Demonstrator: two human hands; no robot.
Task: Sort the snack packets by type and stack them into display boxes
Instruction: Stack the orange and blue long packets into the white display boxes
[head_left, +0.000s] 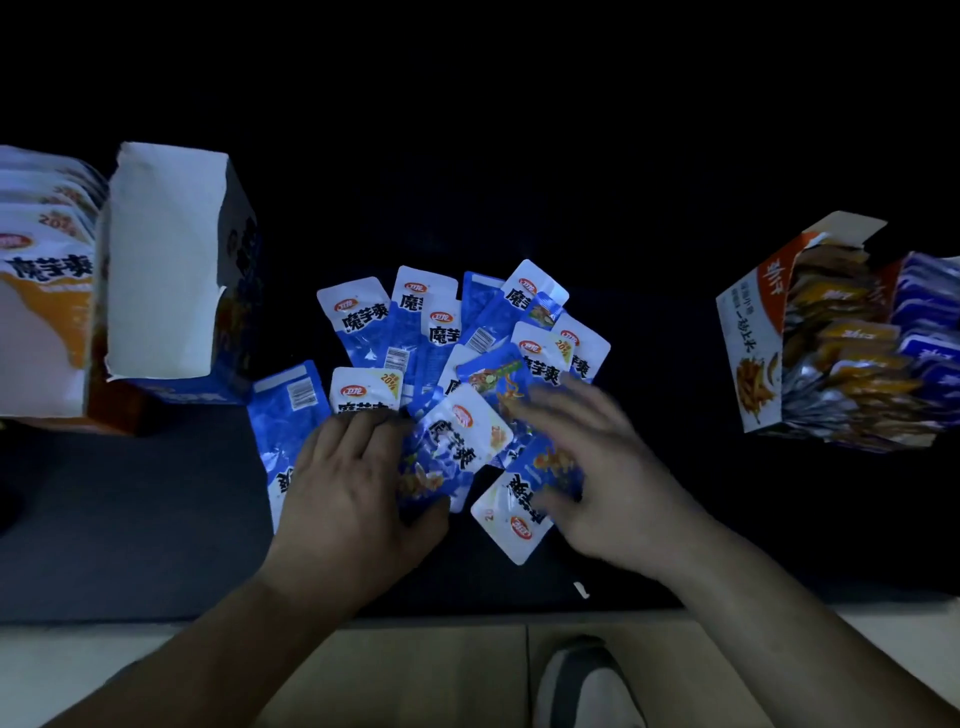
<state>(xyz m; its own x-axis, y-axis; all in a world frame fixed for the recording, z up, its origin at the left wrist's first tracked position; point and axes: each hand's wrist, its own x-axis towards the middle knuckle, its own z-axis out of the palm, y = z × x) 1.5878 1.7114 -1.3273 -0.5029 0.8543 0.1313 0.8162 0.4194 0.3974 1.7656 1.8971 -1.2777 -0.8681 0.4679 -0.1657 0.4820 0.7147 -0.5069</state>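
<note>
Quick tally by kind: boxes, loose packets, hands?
Boxes: 3 clear: orange box at left, blue box, orange-white box at right. A possible fourth at the right edge is cut off.
Loose blue packets: at least 12, overlapping.
Hands: 2: left hand, right hand.
Total: at least 17.
</note>
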